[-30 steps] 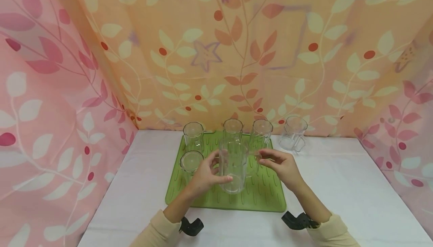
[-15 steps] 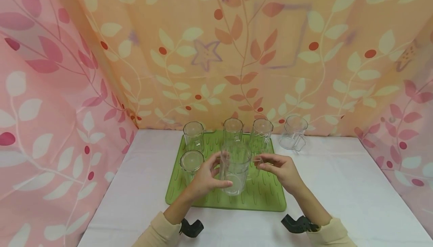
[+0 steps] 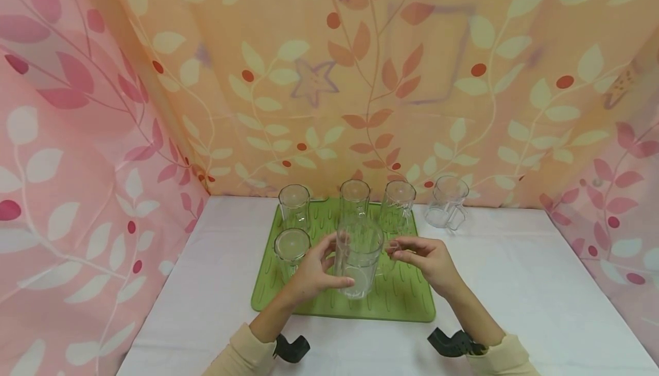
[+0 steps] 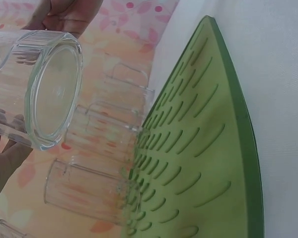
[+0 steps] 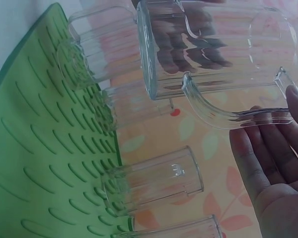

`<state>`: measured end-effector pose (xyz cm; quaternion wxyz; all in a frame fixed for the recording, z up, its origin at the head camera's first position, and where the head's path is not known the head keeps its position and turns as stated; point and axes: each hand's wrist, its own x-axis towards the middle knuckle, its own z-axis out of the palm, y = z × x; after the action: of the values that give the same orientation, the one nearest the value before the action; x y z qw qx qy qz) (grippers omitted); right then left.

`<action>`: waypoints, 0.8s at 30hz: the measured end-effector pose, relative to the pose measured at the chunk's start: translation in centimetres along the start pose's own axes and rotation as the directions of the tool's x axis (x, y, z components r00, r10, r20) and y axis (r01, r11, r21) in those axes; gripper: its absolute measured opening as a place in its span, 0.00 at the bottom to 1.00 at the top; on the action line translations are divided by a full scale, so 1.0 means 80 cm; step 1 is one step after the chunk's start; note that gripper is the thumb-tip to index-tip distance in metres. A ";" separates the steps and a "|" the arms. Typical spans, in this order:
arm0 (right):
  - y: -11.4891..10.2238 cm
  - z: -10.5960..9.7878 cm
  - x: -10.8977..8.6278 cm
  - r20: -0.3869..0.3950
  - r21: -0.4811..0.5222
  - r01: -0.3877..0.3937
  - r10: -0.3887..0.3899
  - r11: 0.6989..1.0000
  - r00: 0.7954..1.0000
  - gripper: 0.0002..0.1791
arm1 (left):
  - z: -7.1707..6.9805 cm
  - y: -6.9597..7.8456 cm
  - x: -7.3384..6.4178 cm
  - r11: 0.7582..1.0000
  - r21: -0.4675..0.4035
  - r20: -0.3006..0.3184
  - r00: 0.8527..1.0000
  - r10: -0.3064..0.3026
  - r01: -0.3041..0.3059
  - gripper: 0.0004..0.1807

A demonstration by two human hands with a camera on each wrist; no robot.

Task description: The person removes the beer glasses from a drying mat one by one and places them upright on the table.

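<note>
In the head view, a clear glass mug [image 3: 358,258] is held slightly tilted above the green ribbed mat [image 3: 393,305]. My left hand [image 3: 315,270] grips its body from the left, thumb across the near side. On the other side, my right hand [image 3: 431,260] pinches the mug's handle between thumb and fingers. Seen from the right wrist, the curved handle [image 5: 223,118] lies against those fingertips. The left wrist view shows the mug's thick round end [image 4: 57,91] turned toward the mat, apart from it.
Several clear mugs stand on the mat: one front left [image 3: 292,247], one back left [image 3: 294,207], one back middle [image 3: 354,197], one back right [image 3: 399,207]. Another mug [image 3: 447,201] stands on the white table right of the mat. Patterned cloth [image 3: 319,124] rises behind.
The held mug has tilted a little and its upper end has shifted slightly right and down. My right hand has lowered slightly with the handle. The standing mugs have not moved.
</note>
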<state>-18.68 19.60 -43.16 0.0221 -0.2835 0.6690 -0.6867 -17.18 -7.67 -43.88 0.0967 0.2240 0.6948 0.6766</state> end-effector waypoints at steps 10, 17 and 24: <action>0.001 0.000 -0.001 0.007 -0.015 0.015 -0.014 1.000 1.000 0.16 | 0.002 0.000 0.000 1.000 0.000 0.007 1.000 0.016 -0.016 0.48; 0.000 0.001 -0.002 -0.015 -0.052 -0.012 0.011 0.999 1.000 0.17 | 0.002 -0.002 -0.001 0.999 0.034 0.014 0.999 0.029 -0.029 0.48; -0.002 0.001 -0.004 -0.032 -0.064 -0.042 0.040 0.997 0.999 0.19 | 0.003 -0.002 -0.002 0.997 0.066 0.021 0.999 0.044 -0.046 0.47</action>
<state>-18.33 19.66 -43.13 0.0168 -0.2599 0.6967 -0.6684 -16.98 -7.53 -44.09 0.0806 0.2491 0.7108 0.6529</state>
